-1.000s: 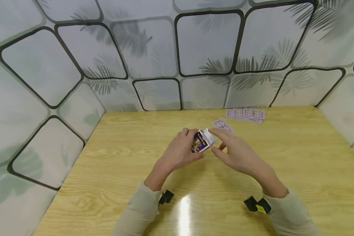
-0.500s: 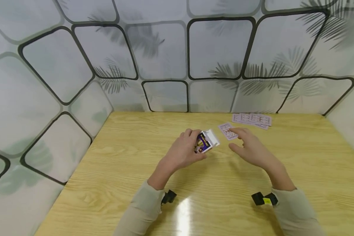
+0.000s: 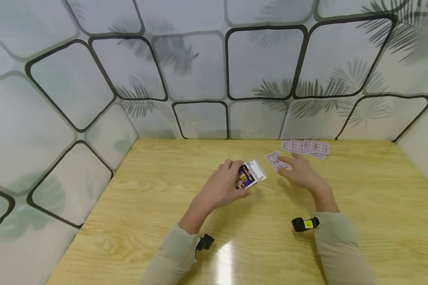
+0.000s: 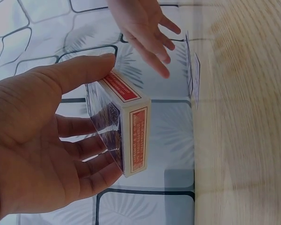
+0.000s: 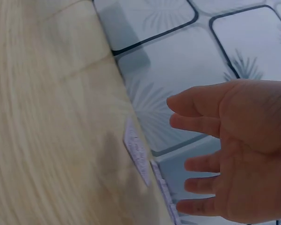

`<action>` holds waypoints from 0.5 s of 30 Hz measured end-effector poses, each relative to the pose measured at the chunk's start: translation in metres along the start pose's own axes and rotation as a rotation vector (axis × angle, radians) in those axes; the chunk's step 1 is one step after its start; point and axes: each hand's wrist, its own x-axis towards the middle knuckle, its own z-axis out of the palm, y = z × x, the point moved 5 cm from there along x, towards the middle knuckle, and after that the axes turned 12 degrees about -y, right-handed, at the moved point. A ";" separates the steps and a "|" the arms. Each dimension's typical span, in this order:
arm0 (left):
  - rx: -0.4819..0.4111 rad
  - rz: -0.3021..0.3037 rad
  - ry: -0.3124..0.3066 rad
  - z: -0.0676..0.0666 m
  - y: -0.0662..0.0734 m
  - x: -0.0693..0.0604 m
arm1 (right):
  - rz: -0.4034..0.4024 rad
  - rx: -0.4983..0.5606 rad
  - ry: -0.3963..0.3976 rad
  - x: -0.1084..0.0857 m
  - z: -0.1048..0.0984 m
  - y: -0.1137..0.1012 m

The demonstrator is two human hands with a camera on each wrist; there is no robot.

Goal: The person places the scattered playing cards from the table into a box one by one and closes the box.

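My left hand (image 3: 222, 185) grips a small card box (image 3: 246, 177), its white flap lifted at the right end. In the left wrist view the thumb presses one edge of the box (image 4: 136, 140) and the fingers lie along the other side; red printed panels face the camera. My right hand (image 3: 301, 171) hovers by a single playing card (image 3: 275, 161) lying back up on the table. Seen from the right wrist, the right hand (image 5: 243, 150) has its fingers extended with nothing between them, apart from the card (image 5: 136, 151).
Several overlapping playing cards (image 3: 308, 147) lie back up near the table's far edge. The wooden table (image 3: 157, 221) meets a patterned wall covering (image 3: 199, 63) behind and at both sides. A bright reflection shows on the near tabletop.
My right hand has drawn away from the box flap and moved right, over towards the single card. The left hand keeps hold of the box. The head view has shifted slightly.
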 end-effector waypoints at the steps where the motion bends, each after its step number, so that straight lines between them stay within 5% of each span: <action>1: -0.002 0.000 -0.001 0.001 0.000 0.000 | 0.012 -0.027 -0.011 0.003 0.003 0.000; 8: -0.012 0.002 0.005 0.000 0.000 -0.001 | 0.092 -0.150 -0.083 0.011 0.016 0.004; 15: 0.005 0.005 0.007 -0.001 0.000 -0.001 | 0.104 -0.088 -0.041 0.007 0.012 0.008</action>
